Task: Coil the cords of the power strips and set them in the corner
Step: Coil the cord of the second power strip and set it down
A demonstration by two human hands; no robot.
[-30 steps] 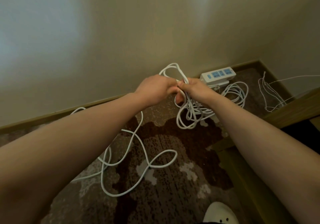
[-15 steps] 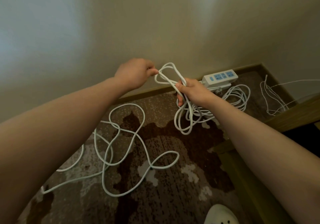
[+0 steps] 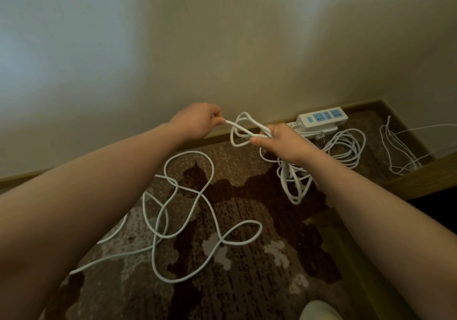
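White cord [image 3: 188, 211] sprawls loose over the patterned carpet [image 3: 247, 282]. Your right hand [image 3: 284, 141] grips its gathered loops, and your left hand [image 3: 197, 122] pinches a strand just beside them. A power strip [image 3: 321, 120] lies in the corner.

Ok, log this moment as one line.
phase: coiling | left hand: pinches cord | right hand: grips coil | power strip: in corner

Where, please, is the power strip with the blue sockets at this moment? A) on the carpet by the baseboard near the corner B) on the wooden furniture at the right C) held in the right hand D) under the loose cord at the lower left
A: the power strip lies on the carpet against the baseboard, beyond the right hand, which grips only coiled cord.
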